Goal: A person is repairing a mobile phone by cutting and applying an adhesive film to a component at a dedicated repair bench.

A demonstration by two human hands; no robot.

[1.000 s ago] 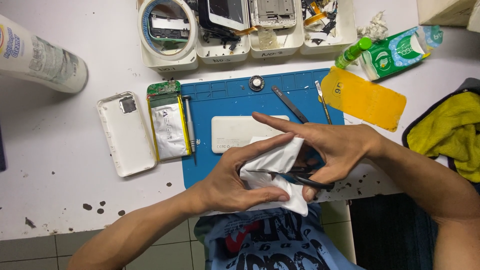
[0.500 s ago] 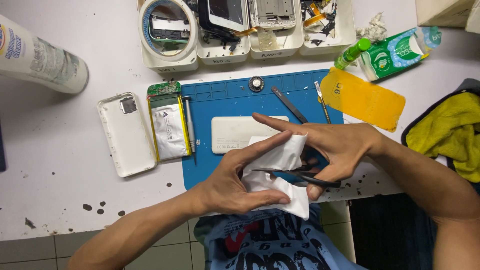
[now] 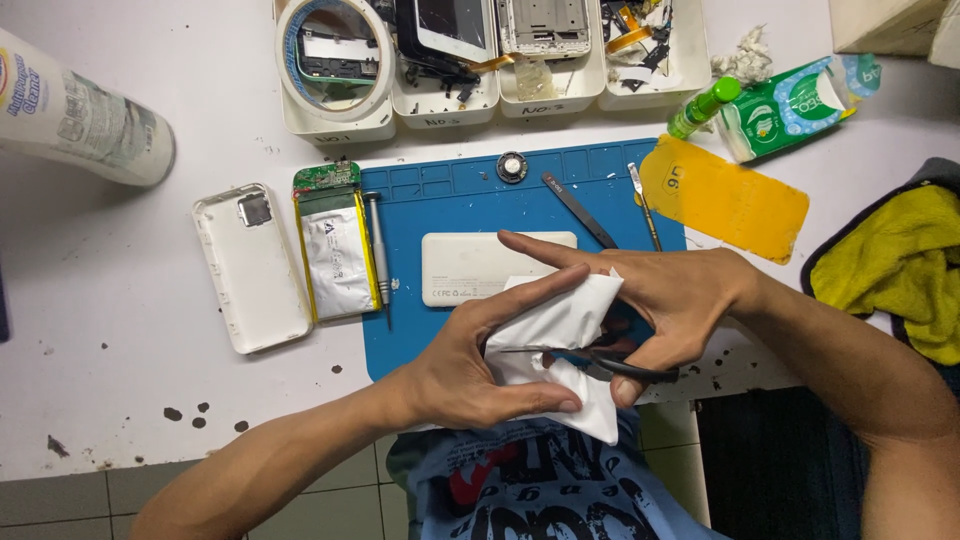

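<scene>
Your left hand [image 3: 470,365] pinches the white tissue [image 3: 560,350] at the counter [image 3: 120,400] edge, over the blue mat [image 3: 460,195]. Your right hand [image 3: 665,300] grips a dark tool [image 3: 600,362] against it, index finger extended. Since a second ago the tissue has bunched slightly; both hands have barely shifted.

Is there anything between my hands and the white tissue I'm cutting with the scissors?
No, nothing visible. The left hand grips the white tissue directly, and the right hand works the scissors, whose blades lie against the tissue. Both hands hang over the near edge of the blue mat.
</scene>
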